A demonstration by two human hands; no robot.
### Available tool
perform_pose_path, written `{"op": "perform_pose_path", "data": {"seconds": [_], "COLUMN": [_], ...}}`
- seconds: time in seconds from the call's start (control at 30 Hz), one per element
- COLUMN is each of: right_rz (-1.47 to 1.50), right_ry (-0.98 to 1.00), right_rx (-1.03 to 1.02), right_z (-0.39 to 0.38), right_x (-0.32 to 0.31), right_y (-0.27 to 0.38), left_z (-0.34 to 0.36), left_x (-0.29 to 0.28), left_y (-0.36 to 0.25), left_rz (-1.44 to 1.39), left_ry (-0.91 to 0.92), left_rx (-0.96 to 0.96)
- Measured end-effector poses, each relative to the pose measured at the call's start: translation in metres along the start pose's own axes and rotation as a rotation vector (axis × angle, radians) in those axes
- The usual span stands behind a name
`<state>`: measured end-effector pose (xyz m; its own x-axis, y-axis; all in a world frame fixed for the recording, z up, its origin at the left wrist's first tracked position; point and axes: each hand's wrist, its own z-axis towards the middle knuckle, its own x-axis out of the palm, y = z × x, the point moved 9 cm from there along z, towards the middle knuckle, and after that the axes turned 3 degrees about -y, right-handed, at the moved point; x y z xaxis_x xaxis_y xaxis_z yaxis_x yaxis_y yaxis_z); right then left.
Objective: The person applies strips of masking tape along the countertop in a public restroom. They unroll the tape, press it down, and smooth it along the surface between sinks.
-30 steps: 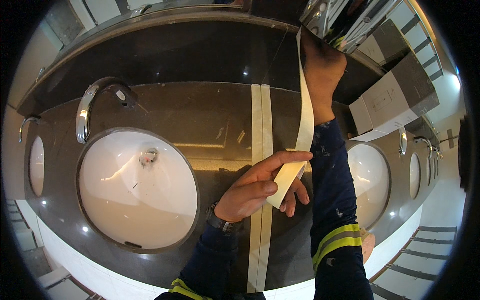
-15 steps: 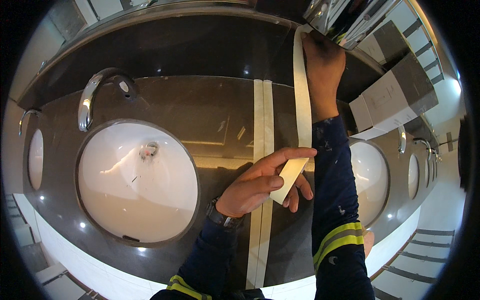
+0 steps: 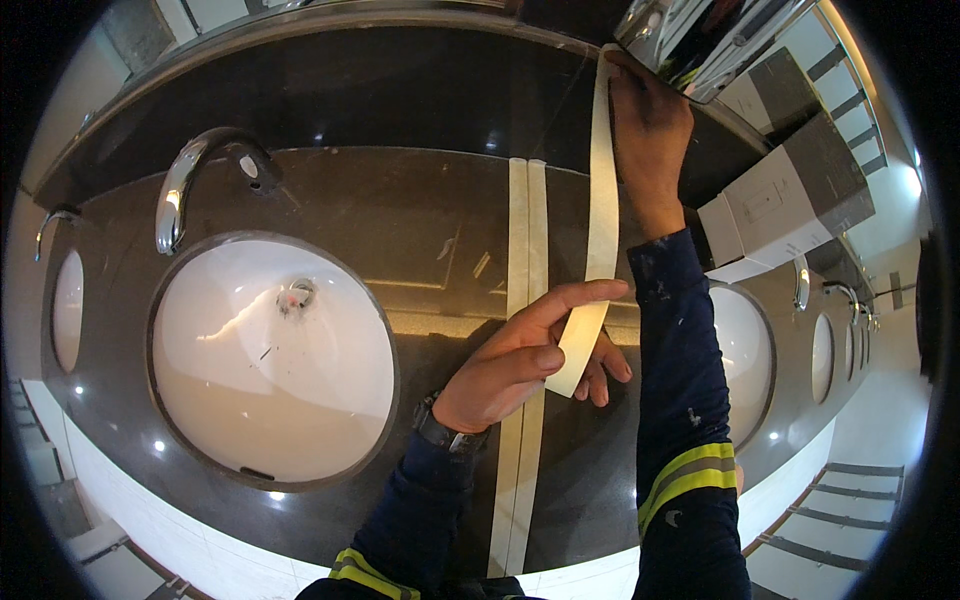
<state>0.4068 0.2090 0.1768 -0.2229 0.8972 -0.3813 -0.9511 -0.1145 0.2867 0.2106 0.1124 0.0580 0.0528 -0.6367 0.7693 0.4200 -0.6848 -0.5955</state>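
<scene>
A long pale strip of masking tape point(image 3: 602, 170) stretches between my two hands above the dark counter. My left hand point(image 3: 520, 355) has its lower end between the fingers, index finger stretched across the strip and thumb at its edge. High on the dark backsplash, my right hand point(image 3: 652, 140) is closed at the tape's upper end; its fingertips are partly hidden. To the left of the held strip, two parallel tape strips point(image 3: 518, 250) run down the counter side by side, passing behind my left hand.
A white round basin point(image 3: 275, 400) with a curved chrome faucet point(image 3: 175, 195) lies left. A chrome fixture point(image 3: 700, 45) hangs just above my right hand. White-and-grey boxes point(image 3: 775, 205) stand on the right, near another basin point(image 3: 745, 350) partly behind my right arm.
The tape's lower end has risen slightly with my left fingers, and the strip hangs straighter. My right hand stays at the upper end, shifted slightly right in view.
</scene>
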Motion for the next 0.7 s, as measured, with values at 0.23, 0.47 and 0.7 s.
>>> {"op": "perform_pose_path", "data": {"seconds": [0.23, 0.47, 0.7], "right_rz": [-0.134, -0.067, -0.032], "right_ry": [-0.021, -0.012, -0.102], "right_rx": [-0.145, -0.155, -0.159], "right_z": [0.009, 0.007, 0.008], "right_x": [0.006, 0.005, 0.002], "right_y": [0.000, 0.005, 0.007], "left_z": [0.005, 0.006, 0.005], "left_x": [0.000, -0.002, 0.002], "left_y": [0.002, 0.006, 0.002], "left_rz": [0.064, 0.082, 0.058], "left_ry": [-0.081, -0.115, -0.029], "left_rx": [-0.007, -0.010, 0.030]}}
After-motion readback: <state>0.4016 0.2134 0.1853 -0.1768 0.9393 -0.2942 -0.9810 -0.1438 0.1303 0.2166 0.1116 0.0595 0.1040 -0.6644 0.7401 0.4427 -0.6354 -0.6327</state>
